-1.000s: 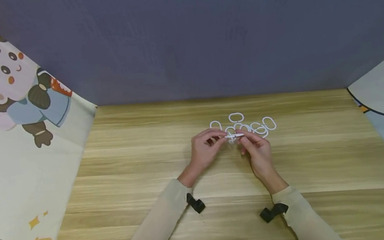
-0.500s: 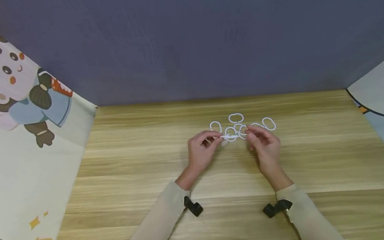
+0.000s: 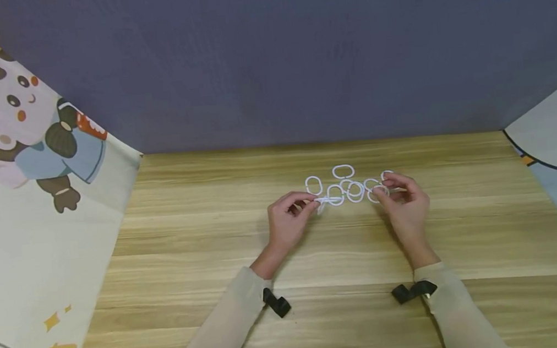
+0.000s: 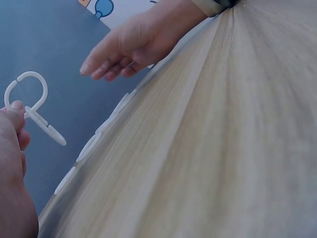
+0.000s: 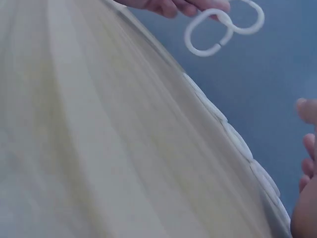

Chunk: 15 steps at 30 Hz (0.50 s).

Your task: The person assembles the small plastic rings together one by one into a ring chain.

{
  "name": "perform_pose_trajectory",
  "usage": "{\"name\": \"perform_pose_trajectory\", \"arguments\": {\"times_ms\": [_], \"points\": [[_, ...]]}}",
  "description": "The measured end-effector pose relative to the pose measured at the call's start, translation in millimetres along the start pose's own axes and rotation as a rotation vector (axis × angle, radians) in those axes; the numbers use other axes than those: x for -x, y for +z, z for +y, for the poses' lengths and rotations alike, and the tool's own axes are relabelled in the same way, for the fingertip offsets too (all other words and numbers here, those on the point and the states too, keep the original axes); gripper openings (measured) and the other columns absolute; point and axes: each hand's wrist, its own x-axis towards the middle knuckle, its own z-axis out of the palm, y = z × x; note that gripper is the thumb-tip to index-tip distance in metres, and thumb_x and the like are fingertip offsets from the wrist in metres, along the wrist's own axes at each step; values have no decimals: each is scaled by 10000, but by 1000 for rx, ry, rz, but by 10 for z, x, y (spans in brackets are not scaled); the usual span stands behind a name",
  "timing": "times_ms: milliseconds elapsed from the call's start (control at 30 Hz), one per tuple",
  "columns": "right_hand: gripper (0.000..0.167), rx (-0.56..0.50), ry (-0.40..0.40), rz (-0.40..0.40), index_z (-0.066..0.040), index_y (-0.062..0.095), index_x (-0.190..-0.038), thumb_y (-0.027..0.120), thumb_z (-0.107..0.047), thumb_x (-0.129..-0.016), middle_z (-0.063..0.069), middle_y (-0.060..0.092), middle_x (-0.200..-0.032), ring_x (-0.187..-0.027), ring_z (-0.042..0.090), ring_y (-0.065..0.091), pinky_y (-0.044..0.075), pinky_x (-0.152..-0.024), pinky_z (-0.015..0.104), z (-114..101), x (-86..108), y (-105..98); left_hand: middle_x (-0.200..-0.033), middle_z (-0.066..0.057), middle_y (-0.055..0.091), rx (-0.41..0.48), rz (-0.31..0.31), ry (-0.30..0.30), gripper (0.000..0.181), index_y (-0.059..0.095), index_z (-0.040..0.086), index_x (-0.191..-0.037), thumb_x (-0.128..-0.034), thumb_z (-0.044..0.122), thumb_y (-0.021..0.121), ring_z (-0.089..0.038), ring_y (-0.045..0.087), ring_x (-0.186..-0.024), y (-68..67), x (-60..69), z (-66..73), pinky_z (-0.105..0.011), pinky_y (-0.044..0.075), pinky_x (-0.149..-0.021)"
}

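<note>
In the head view the left hand (image 3: 288, 220) pinches a white ring between thumb and fingertips. The left wrist view shows two linked white rings (image 4: 38, 84) at that thumb, each with a small gap; the right wrist view shows the linked pair (image 5: 193, 37) too. The right hand (image 3: 407, 207) hovers over the right end of the loose white rings (image 3: 355, 192), its thumb and fingers apart, holding nothing. In the left wrist view the right hand (image 4: 136, 44) has its fingers extended above the row of rings.
Several white oval rings lie on the wooden table (image 3: 239, 177), some overlapping, with single ones at the back (image 3: 343, 171) and left (image 3: 314, 185). A dark blue panel (image 3: 269, 64) stands behind the table; printed sheets (image 3: 25, 229) flank it.
The right hand has let go of the white ring and moved right, over the right-hand rings. The left hand has shifted slightly left with its linked rings.
</note>
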Motion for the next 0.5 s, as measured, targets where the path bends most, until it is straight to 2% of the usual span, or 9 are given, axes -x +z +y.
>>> {"name": "perform_pose_trajectory", "arguments": {"times_ms": [100, 200, 300, 367, 500], "points": [[455, 103, -20, 11, 188, 718, -1206, 870, 220, -779, 83, 781, -950, -922, 146, 663, 492, -721, 240, -25, -24, -36, -884, -141, 813, -5, -6, -1, 111, 839, 9, -955, -879, -10, 919, -123, 687, -714, -1, 0, -8, -184, 513, -602], [506, 209, 25, 12, 116, 742, -1255, 904, 176, -780, 92, 779, -989, -953, 152, 660, 451, -757, 278, -13, -39, -69, -890, -136, 815, -5, -12, -10, 113, 839, 11, -957, -880, -3, 920, -91, 682, -728, -1, 0, -14, -178, 513, -610], [580, 300, 109, -14, 5, 755, -1332, 944, 94, -792, 52, 793, -1054, -980, 122, 658, 407, -776, 249, 39, -54, -103, -895, -138, 815, 0, -11, -21, 110, 838, 9, -956, -882, -6, 918, -81, 680, -734, -2, 0, -10, -174, 509, -611], [627, 350, 139, -46, -45, 751, -1371, 966, 54, -791, 74, 801, -1102, -997, 101, 653, 393, -777, 213, 71, -63, -123, -894, -142, 814, 2, -7, -23, 105, 838, 7, -954, -884, -9, 915, -86, 681, -731, -3, -2, -3, -174, 505, -606], [663, 377, 124, -90, -62, 748, -1393, 987, 36, -783, 203, 792, -1172, -1015, 110, 657, 391, -744, 181, 104, -68, -143, -891, -146, 814, 4, 0, -22, 100, 840, 7, -956, -888, -13, 912, -107, 682, -723, -1, -3, 3, -173, 498, -603]]}}
